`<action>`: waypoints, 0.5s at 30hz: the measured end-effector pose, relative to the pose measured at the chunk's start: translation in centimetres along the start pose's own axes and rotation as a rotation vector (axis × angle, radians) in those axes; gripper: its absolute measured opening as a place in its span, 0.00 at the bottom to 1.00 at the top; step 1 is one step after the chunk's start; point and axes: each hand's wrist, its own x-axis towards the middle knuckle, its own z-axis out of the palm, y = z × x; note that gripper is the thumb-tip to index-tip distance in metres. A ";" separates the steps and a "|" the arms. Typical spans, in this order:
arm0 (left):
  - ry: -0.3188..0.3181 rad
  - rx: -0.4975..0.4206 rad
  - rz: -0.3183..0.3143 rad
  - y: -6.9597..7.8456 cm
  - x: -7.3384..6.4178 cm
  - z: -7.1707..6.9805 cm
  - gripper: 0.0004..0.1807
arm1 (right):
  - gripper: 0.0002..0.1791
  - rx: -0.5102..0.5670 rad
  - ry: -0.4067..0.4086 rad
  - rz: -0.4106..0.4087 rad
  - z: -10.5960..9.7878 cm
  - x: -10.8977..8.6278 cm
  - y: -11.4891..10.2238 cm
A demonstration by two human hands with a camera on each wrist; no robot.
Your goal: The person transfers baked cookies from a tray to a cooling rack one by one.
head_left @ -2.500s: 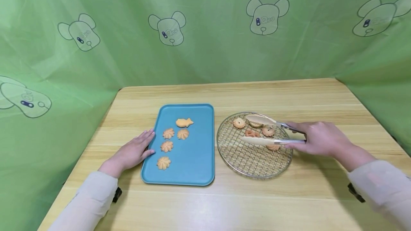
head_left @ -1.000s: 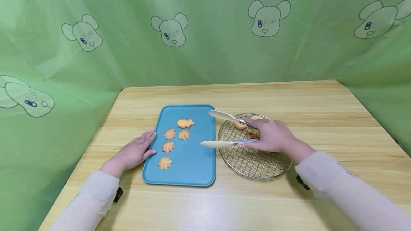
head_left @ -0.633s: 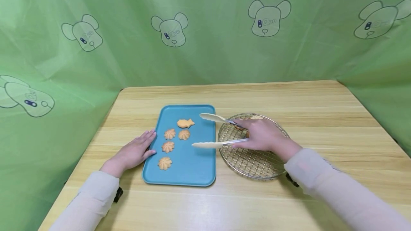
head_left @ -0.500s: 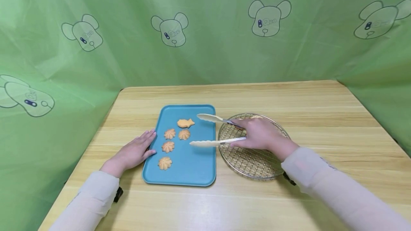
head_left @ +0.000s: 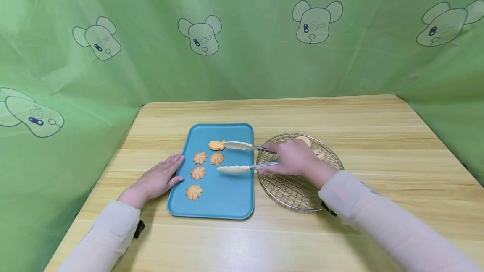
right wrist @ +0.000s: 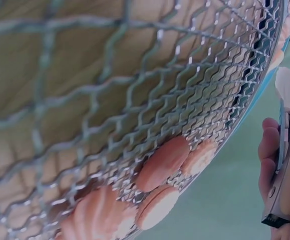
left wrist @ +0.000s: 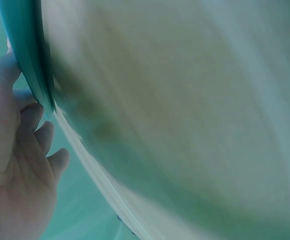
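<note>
Tongs [head_left: 239, 145] (spread) moved farther over the tray [head_left: 227, 200].

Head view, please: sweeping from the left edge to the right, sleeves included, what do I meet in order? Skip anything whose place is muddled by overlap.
Left sleeve → left hand → blue tray → round wire rack → right sleeve.

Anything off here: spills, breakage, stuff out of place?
Nothing stands out: no spills or breakage visible. Four flower-shaped cookies and a fish-shaped cookie lie inside the blue tray; the wire rack beside it is partly hidden by the right hand. The tongs overlap the fish's tail in the head view; contact unclear.
</note>
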 end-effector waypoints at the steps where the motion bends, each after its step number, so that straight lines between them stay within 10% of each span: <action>1: 0.001 -0.001 0.001 0.0 0.0 0.0 0.36 | 0.45 0.000 -0.004 0.000 0.0 0.1 -0.1; 15: 0.003 -0.005 0.003 0.1 -0.1 -0.1 0.36 | 0.41 -0.049 -0.021 -0.023 0.5 1.3 -1.2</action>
